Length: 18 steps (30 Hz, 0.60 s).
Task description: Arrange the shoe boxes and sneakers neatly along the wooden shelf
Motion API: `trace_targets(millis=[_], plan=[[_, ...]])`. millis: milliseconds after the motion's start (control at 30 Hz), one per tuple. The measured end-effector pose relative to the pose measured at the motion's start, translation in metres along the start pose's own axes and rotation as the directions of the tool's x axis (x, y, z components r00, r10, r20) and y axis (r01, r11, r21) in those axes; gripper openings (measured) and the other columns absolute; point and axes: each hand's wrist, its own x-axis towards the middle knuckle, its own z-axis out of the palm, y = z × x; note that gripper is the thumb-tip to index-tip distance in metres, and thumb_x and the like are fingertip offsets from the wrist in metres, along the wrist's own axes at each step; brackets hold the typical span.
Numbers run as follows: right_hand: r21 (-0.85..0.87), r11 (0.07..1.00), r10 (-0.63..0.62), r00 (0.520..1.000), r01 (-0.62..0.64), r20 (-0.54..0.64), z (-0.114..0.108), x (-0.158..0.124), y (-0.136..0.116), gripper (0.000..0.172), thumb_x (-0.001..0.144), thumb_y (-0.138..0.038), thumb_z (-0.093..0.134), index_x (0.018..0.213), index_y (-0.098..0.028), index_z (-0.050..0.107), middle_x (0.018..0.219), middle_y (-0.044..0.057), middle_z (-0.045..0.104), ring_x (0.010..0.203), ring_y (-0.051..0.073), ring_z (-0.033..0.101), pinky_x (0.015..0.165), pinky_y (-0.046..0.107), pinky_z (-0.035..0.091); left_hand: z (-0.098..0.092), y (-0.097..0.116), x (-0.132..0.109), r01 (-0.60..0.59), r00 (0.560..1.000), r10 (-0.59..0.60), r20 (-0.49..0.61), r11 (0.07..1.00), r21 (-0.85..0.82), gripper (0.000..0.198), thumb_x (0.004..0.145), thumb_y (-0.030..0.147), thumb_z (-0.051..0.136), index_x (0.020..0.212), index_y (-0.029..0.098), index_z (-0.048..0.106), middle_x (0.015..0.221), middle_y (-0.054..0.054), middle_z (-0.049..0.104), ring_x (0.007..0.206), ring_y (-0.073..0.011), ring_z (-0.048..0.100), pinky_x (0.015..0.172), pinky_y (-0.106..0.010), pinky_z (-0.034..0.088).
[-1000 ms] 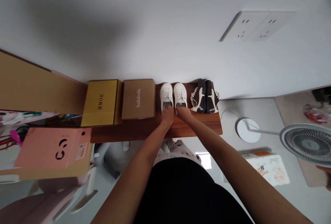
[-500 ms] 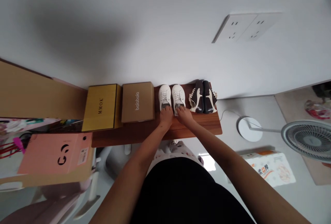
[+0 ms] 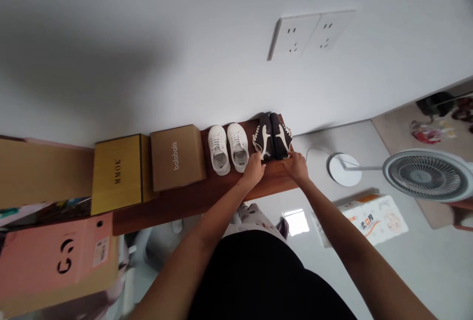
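Note:
A pair of dark brown sneakers (image 3: pixel 263 137) with cream trim stands side by side near the right end of a reddish-brown wooden shelf (image 3: pixel 185 204). My left hand (image 3: pixel 254 169) is at the heel of the left brown sneaker, thumb and fingers apart, fingertips by its outer side. At the heel of the right brown sneaker (image 3: pixel 281 135) is my right hand (image 3: pixel 296 166), its thumb and fingers likewise apart. Both hands seem to touch the shoes lightly. Just left of them, a pair of white sneakers (image 3: pixel 219 147) rests on the shelf, toes toward the wall.
A brown shoebox (image 3: pixel 177 157) and a yellow box (image 3: pixel 117 174) share the shelf to the left. Below them is a pink box (image 3: pixel 55 256). A fan (image 3: pixel 424 174) and a white package (image 3: pixel 373 221) are on the right. Sockets (image 3: pixel 310 34) are on the wall.
Both hands have left the white sneakers and moved right to the brown pair. The white sneakers' insoles now show. The view has shifted right.

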Motion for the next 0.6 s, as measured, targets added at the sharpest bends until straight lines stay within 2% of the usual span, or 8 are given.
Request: trace_targets(millis=[100, 167, 233, 333, 433, 533, 600], plan=[[-0.013, 0.996, 0.088, 0.995, -0.089, -0.043, 0.002, 0.017, 0.019, 0.05, 0.085, -0.034, 0.069, 0.129, -0.014, 0.056, 0.119, 0.018, 0.063, 0.117, 0.034, 0.056, 0.101, 0.046, 0.044, 0.015, 0.004, 0.02, 0.128, 0.992, -0.128, 0.023, 0.992, -0.018, 0.064, 0.089, 0.018, 0.069, 0.146, 0.01, 0.042, 0.141, -0.023, 0.056, 0.136, -0.0291, 0.054, 0.111, -0.04, 0.043], [-0.013, 0.995, 0.103, 0.995, -0.103, -0.005, 0.004, 0.029, 0.026, 0.053, 0.08, -0.035, 0.073, 0.127, -0.015, 0.058, 0.119, 0.016, 0.065, 0.117, 0.033, 0.056, 0.101, 0.045, 0.044, 0.02, 0.004, 0.032, 0.227, 0.973, -0.226, 0.053, 0.974, -0.008, 0.06, 0.087, 0.022, 0.073, 0.141, 0.01, 0.048, 0.137, -0.022, 0.06, 0.132, -0.0299, 0.057, 0.108, -0.04, 0.046], [-0.013, 0.995, 0.099, 0.993, -0.098, 0.07, 0.006, 0.041, 0.032, 0.05, 0.079, -0.036, 0.075, 0.123, -0.017, 0.061, 0.116, 0.013, 0.066, 0.114, 0.03, 0.058, 0.1, 0.042, 0.044, 0.021, 0.001, 0.041, 0.265, 0.96, -0.265, 0.093, 0.964, 0.015, 0.053, 0.086, 0.026, 0.076, 0.133, 0.011, 0.057, 0.132, -0.02, 0.064, 0.126, -0.0297, 0.062, 0.104, -0.038, 0.048], [-0.023, 0.995, 0.097, 0.982, -0.094, 0.161, 0.01, 0.054, 0.035, 0.042, 0.078, -0.038, 0.076, 0.113, -0.017, 0.066, 0.111, 0.011, 0.068, 0.106, 0.027, 0.06, 0.093, 0.035, 0.046, 0.022, -0.002, 0.05, 0.233, 0.961, -0.239, 0.139, 0.971, 0.056, 0.043, 0.085, 0.03, 0.079, 0.122, 0.012, 0.065, 0.124, -0.018, 0.069, 0.118, -0.0288, 0.067, 0.098, -0.035, 0.051], [-0.008, 0.995, 0.098, 0.974, -0.099, 0.205, 0.012, 0.06, 0.037, 0.036, 0.076, -0.04, 0.077, 0.103, -0.018, 0.068, 0.101, 0.007, 0.07, 0.095, 0.024, 0.061, 0.082, 0.031, 0.046, 0.02, -0.002, 0.054, 0.218, 0.959, -0.23, 0.163, 0.972, 0.089, 0.035, 0.085, 0.031, 0.078, 0.114, 0.013, 0.07, 0.117, -0.017, 0.073, 0.112, -0.0286, 0.069, 0.094, -0.035, 0.053], [0.014, 0.995, 0.094, 0.972, -0.099, 0.216, 0.008, 0.061, 0.038, 0.032, 0.076, -0.039, 0.077, 0.101, -0.02, 0.068, 0.091, 0.003, 0.07, 0.086, 0.021, 0.061, 0.076, 0.028, 0.046, 0.016, 0.001, 0.053, 0.146, 0.968, -0.164, 0.189, 0.984, 0.102, 0.026, 0.089, 0.03, 0.075, 0.11, 0.016, 0.071, 0.114, -0.014, 0.074, 0.112, -0.0272, 0.069, 0.094, -0.034, 0.052], [-0.007, 0.998, 0.057, 0.979, -0.056, 0.196, 0.004, 0.06, 0.038, 0.032, 0.077, -0.037, 0.077, 0.104, -0.02, 0.069, 0.09, 0.003, 0.07, 0.086, 0.022, 0.062, 0.076, 0.028, 0.045, 0.012, 0.006, 0.051, 0.068, 0.976, -0.091, 0.199, 0.99, 0.121, 0.022, 0.092, 0.029, 0.071, 0.11, 0.016, 0.071, 0.117, -0.014, 0.074, 0.116, -0.0269, 0.068, 0.097, -0.034, 0.051]])
